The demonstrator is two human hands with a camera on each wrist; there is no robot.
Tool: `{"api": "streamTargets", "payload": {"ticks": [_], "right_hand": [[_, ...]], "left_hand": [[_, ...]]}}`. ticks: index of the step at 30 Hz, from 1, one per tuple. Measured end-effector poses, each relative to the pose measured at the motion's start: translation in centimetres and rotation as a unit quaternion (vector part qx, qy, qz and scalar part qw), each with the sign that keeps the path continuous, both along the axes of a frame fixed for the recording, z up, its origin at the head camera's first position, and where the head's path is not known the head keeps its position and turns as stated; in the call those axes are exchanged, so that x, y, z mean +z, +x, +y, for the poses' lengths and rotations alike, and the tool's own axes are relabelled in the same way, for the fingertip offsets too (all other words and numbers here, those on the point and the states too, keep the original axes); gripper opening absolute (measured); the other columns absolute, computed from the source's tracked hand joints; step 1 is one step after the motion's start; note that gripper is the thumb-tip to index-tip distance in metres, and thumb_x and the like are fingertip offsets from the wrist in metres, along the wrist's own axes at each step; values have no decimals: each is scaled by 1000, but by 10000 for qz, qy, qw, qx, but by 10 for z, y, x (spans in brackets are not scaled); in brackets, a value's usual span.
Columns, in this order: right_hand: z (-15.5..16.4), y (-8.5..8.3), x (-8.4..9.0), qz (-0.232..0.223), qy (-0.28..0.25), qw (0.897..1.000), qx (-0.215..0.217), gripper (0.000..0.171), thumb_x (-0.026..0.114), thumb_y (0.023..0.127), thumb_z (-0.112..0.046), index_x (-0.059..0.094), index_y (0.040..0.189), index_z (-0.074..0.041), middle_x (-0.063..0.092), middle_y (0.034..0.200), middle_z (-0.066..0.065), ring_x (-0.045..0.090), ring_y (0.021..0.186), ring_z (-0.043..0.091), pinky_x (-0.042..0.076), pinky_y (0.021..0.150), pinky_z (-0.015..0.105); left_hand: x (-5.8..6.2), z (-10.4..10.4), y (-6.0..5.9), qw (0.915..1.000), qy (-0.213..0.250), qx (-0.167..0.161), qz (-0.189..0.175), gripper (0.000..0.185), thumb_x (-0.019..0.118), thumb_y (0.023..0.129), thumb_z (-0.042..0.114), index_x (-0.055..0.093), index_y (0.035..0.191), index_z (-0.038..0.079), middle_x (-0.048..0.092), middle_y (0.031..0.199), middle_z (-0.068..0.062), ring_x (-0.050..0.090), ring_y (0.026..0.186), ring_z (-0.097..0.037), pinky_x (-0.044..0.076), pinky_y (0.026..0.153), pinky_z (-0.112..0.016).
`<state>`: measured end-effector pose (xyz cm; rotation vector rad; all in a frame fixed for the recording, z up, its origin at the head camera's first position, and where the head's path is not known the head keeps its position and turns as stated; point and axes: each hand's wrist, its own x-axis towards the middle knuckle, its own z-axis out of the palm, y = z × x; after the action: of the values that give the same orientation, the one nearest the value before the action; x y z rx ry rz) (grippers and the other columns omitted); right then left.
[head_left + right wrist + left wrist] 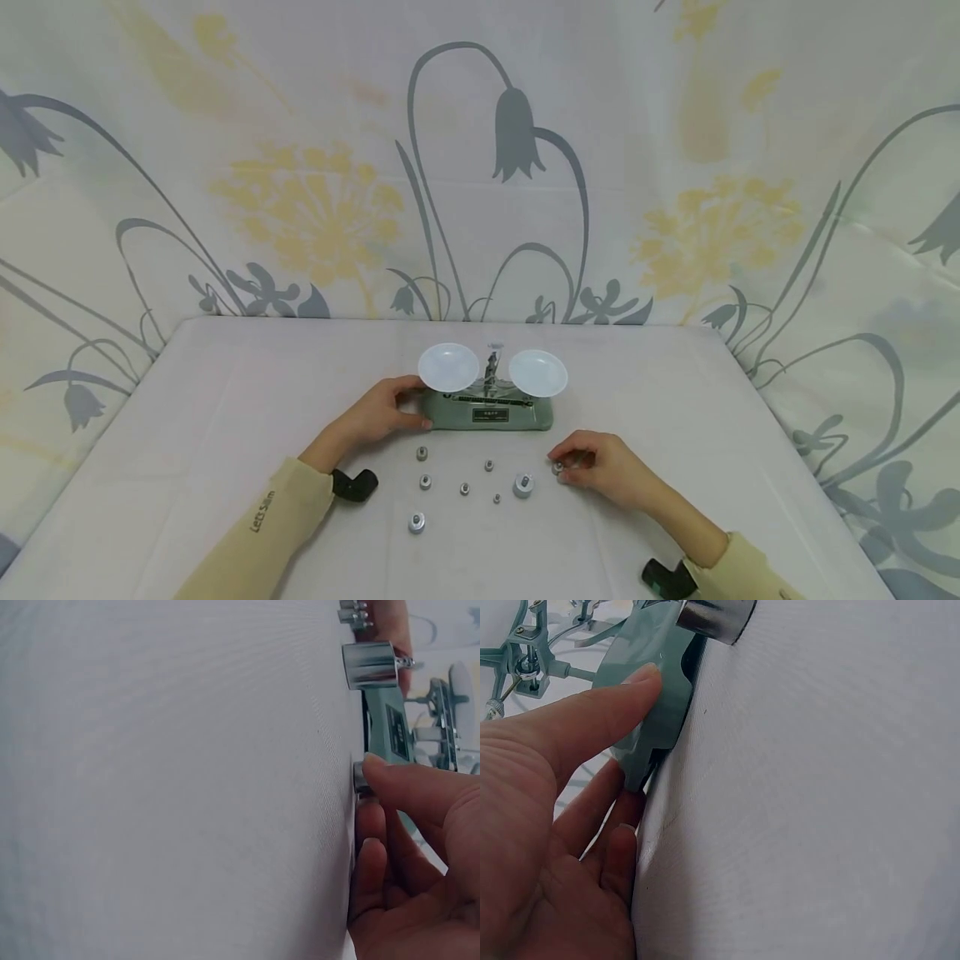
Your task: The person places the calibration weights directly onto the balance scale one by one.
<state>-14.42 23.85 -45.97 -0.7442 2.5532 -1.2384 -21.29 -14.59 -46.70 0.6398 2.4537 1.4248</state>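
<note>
A green balance scale with two white pans stands near the middle of the table. My left hand grips the left end of its base; in the left wrist view the thumb lies on the green base and the other fingers reach round its end. To the right of the loose weights, my right hand pinches a small metal weight between thumb and fingers. Seen from the right wrist, that weight is partly covered by the thumb and stands at the tabletop.
Several metal weights stand in front of the scale, among them a large one nearest my right hand and another at the front left. A white cloth covers the table. Behind it hangs a flowered curtain.
</note>
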Motion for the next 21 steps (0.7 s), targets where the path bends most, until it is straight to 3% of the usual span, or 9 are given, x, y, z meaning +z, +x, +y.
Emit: {"api": "streamTargets", "payload": {"ticks": [21], "right_hand": [[-4, 0, 2, 175, -78, 9998, -23, 19, 81, 81, -7, 77, 98, -13, 70, 97, -6, 62, 86, 8, 52, 73, 23]], "left_hand": [[-2, -1, 2, 9999, -11, -79, 73, 63, 81, 81, 9, 55, 138, 0, 55, 139, -17, 45, 134, -37, 32, 112, -53]]}}
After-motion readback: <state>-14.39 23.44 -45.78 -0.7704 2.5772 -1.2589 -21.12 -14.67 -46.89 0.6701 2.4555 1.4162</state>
